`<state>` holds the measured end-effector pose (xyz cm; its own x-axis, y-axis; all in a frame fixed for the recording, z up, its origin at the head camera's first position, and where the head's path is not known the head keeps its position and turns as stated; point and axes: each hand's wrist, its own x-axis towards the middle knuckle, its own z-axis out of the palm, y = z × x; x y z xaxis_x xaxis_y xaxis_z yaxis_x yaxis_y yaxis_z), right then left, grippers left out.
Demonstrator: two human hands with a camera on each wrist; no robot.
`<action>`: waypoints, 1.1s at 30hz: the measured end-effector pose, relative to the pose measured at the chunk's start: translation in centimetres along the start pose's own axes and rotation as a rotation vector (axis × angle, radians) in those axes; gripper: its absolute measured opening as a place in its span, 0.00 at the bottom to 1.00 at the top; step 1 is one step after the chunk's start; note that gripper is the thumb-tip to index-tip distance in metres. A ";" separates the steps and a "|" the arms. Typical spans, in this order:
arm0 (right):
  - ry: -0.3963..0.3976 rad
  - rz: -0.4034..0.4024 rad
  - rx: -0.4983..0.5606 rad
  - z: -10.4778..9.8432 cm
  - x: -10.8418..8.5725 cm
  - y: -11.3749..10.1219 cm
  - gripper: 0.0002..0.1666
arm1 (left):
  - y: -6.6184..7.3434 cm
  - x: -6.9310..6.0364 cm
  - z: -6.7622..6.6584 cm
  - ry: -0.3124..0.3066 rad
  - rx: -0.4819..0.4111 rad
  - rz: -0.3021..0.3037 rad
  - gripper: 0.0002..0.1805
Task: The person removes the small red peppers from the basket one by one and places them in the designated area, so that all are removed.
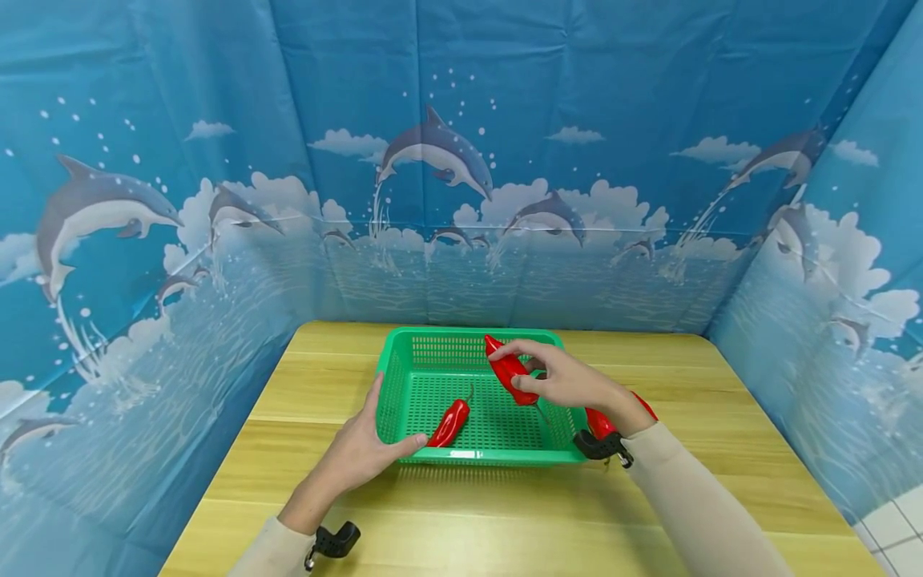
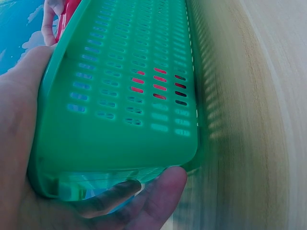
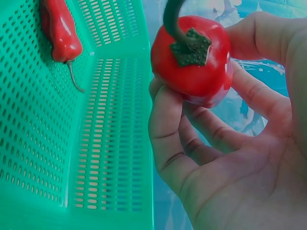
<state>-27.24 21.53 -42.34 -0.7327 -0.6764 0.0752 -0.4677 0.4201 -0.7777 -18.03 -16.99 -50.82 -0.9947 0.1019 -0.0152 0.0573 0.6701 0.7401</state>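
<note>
A green plastic basket with slotted walls stands on the table. Its near left corner is held by my left hand, thumb along the front rim and fingers at the left side. One red chili pepper lies inside, stem pointing away. Above the basket, my right hand pinches another red pepper between thumb and fingers; its green stem shows close up in the right wrist view. More red pepper shows beside the basket's right side, partly hidden under my right wrist.
The light wooden table reaches back to a blue curtain printed with dolphins, which also hangs at both sides. A black strap device sits on my right wrist, another device on the left.
</note>
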 end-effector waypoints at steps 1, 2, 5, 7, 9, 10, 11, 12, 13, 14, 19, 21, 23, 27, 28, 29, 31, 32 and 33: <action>0.000 0.002 0.001 -0.1 -0.1 0.0 0.26 | 0.0 0.0 0.0 0.000 0.001 0.001 0.77; 0.000 0.002 0.002 -0.1 -0.1 0.0 0.26 | 0.0 0.0 0.0 0.001 0.000 0.001 0.77; 0.001 0.004 0.002 -0.3 -0.4 0.2 0.26 | 0.1 -0.1 0.0 -0.001 0.000 -0.002 0.77; 0.006 0.007 -0.004 -0.4 -0.5 0.4 0.26 | 0.1 0.0 0.0 0.000 0.001 -0.002 0.77; 0.008 0.008 -0.005 -0.6 -0.8 0.7 0.26 | 0.1 0.0 0.0 0.000 0.004 -0.002 0.77; 0.010 0.009 -0.006 -0.7 -0.9 0.8 0.26 | 0.1 0.0 0.0 0.001 0.005 -0.002 0.77; 0.012 0.008 -0.006 -0.7 -1.0 1.0 0.26 | 0.0 0.0 0.0 0.002 0.006 -0.003 0.77; 0.016 0.006 -0.009 -0.8 -1.1 1.1 0.26 | 0.1 0.0 0.0 0.003 0.006 -0.002 0.77; 0.018 0.002 -0.012 -0.9 -1.3 1.2 0.26 | 0.1 0.0 0.0 0.002 0.007 -0.001 0.77; 0.021 0.003 -0.015 -1.0 -1.4 1.2 0.26 | 0.1 -0.1 -0.1 0.002 0.007 -0.001 0.77; 0.048 0.016 -0.045 -1.4 -2.2 1.3 0.26 | 0.1 -0.1 -0.1 0.000 0.004 0.001 0.77; 0.059 0.026 -0.053 -1.6 -2.4 1.4 0.26 | 0.0 -0.1 -0.1 0.000 0.002 0.002 0.77; 0.064 0.024 -0.055 -1.7 -2.7 1.5 0.26 | 0.0 -0.1 0.0 0.001 -0.001 0.003 0.76; 0.067 0.023 -0.063 -2.1 -3.2 1.7 0.25 | 0.0 -0.1 0.0 0.003 -0.003 0.006 0.75; 0.066 0.020 -0.064 -2.2 -3.3 1.7 0.25 | 0.0 -0.1 0.0 0.003 -0.003 0.006 0.75; 0.068 0.020 -0.066 -2.3 -3.4 1.8 0.25 | 0.0 -0.1 0.0 0.004 -0.002 0.005 0.75; 0.071 0.020 -0.067 -2.5 -3.7 1.8 0.25 | 0.0 -0.1 0.0 0.005 -0.002 0.005 0.76; 0.074 0.019 -0.068 -2.6 -3.8 1.9 0.25 | 0.1 -0.1 0.0 0.005 -0.002 0.005 0.76; 0.077 0.017 -0.067 -2.6 -3.9 1.9 0.25 | 0.1 -0.1 0.0 0.006 -0.001 0.004 0.76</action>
<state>-26.59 26.56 -42.47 -0.7752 -0.6218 0.1120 -0.4852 0.4724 -0.7358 -17.96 -16.94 -50.77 -0.9949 0.1002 -0.0086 0.0610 0.6687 0.7410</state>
